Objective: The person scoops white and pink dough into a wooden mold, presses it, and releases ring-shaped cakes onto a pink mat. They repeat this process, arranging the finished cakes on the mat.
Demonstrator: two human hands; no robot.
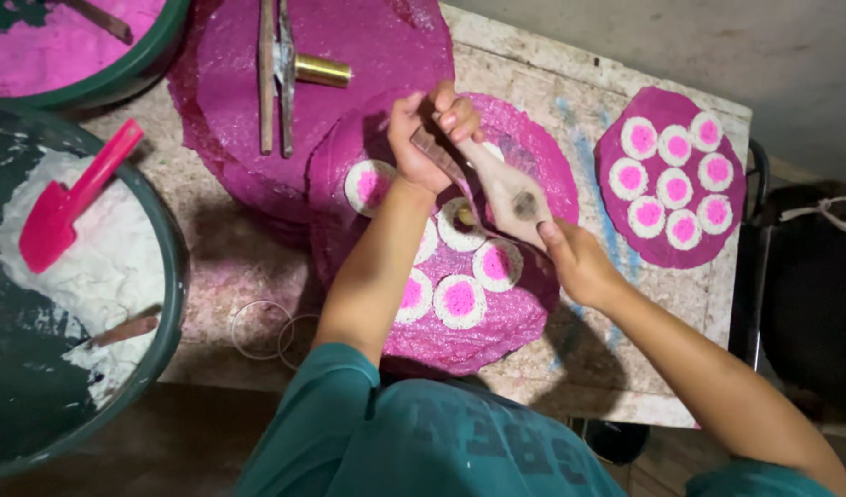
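White paste tub (119, 276): left of worktop (552, 92), untouched.
Left hand (414, 143): clenched on the mould's (501, 189) upper end.
Right hand (575, 262): grasping its lower end, above the pink disc (496, 322).
Risk: a slip could crush the rosettes (460, 301) underneath.

Teal short-sleeved shirt (423, 433), dark lettering

Green basin (170, 276) of white paste with pink scoop (69, 204); second green basin (156, 46) of pink paste; finished magenta disc (669, 179) bearing seven white-and-pink rounds; two clear rings (262, 329); brass-tipped wooden tool (289, 69).
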